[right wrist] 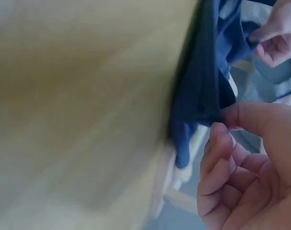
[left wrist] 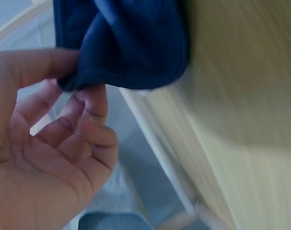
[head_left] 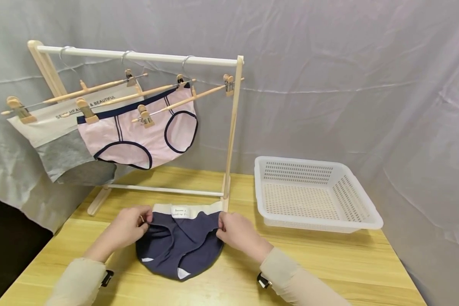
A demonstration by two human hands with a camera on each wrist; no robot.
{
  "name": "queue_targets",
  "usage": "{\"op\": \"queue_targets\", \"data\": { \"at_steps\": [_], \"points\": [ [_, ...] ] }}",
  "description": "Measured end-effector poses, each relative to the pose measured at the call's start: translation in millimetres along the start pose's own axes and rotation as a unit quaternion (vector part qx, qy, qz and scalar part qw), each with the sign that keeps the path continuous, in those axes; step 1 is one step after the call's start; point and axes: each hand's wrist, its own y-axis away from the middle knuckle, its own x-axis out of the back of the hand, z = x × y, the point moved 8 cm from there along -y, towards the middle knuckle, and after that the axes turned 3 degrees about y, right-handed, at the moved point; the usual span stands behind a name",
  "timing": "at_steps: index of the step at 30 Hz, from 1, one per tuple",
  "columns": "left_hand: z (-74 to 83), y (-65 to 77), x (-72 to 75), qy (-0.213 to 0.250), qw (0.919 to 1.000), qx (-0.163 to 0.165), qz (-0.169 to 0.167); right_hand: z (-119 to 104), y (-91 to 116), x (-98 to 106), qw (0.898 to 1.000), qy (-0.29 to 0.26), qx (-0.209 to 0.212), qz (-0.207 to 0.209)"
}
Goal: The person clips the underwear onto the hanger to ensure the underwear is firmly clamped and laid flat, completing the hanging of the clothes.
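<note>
Navy underpants (head_left: 187,238) with a cream waistband are spread between both hands, just over the front of the table. My left hand (head_left: 131,223) pinches their left side between thumb and fingers; the left wrist view shows the dark cloth (left wrist: 131,43) in that pinch. On the opposite side, my right hand (head_left: 239,233) pinches the edge near the waistband, and in the right wrist view the cloth (right wrist: 203,91) hangs from thumb and forefinger. Printed words show on a pale patch (head_left: 180,211) at the waistband. The waistband lies toward the rack, the leg openings toward me.
Behind the hands stands a wooden rack (head_left: 137,54). Pink underpants (head_left: 157,127) and grey-and-cream underpants (head_left: 69,148) hang there from clip hangers. A front hanger (head_left: 191,98) carries two clips with no garment of its own. At right sits a white plastic basket (head_left: 317,223).
</note>
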Motion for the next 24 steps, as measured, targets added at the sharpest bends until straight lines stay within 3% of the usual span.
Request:
{"op": "queue_targets", "data": {
  "at_steps": [3, 6, 9, 13, 18, 21, 24],
  "points": [
    [-6.2, 7.2, 12.8, 0.001, 0.9996, 0.014, 0.026, 6, 3, 13, 0.999, 0.019, -0.008, 0.027],
    [-15.6, 15.7, 17.9, 0.005, 0.9991, 0.031, 0.026, 12, 7, 23, 0.998, 0.04, -0.018, 0.043],
    [-25.5, 24.2, 14.0, 0.008, 0.9987, 0.05, 0.004, 17, 12, 26, 0.998, 0.047, -0.024, 0.03],
    [-32.0, 33.8, 2.6, 0.012, 0.9972, 0.064, -0.036, 19, 18, 22, 0.998, 0.056, -0.027, -0.018],
    [-32.0, 41.0, -9.8, 0.064, 0.9889, 0.102, -0.087, 18, 21, 15, 0.995, 0.064, -0.031, -0.064],
    [-33.1, 43.1, -11.6, 0.082, 0.9837, 0.125, -0.099, 12, 17, 17, 0.997, 0.051, -0.023, -0.061],
    [-33.3, 43.7, -9.8, 0.067, 0.9836, 0.127, -0.11, 2, 5, 22, 0.998, 0.039, -0.008, -0.048]
  ]
}}
